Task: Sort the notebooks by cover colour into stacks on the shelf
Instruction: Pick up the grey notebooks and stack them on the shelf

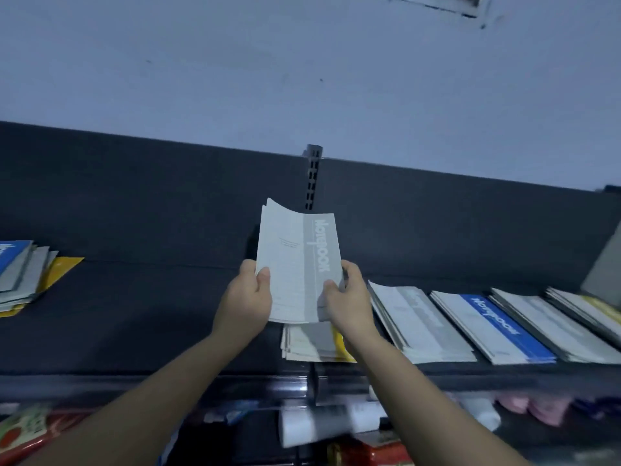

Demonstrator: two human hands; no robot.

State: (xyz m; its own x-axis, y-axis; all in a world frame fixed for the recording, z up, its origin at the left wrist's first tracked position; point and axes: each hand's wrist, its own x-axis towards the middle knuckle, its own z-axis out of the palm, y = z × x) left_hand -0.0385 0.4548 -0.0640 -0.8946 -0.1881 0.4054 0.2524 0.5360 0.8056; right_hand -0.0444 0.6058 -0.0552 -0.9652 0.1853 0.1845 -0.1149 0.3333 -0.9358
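The left hand (247, 297) grips the lower left edge of a grey notebook (297, 264), thumb on the cover and fingers behind. The right hand (347, 301) grips the lower right edge in the same manner. Both hands are closed on this one notebook, which is held in the air above the shelf (151, 314), tilted up toward the camera, its long axis running away from the person. The upper left corner curls forward.

The cover carries a darker grey band along its right side. White lettering in the band reads "Notebook", printed along the long axis and inverted from this view. Smaller print on the pale part is too small to read.

Directly below the hands lies a small stack (312, 344) of grey covers with a yellow edge showing at its right. To the right, near the right hand, lie a grey stack (420, 324), a blue-banded notebook (497, 324) also marked "Notebook", and further grey stacks (554, 324) toward the shelf end. Far left, well apart from the hands, sits a mixed pile (23, 274) of blue, grey and yellow covers.

Judgement: the held item belongs with grey covers. The grey stack lies right of the hands with a similar long axis, so the right hand is nearer for placement.
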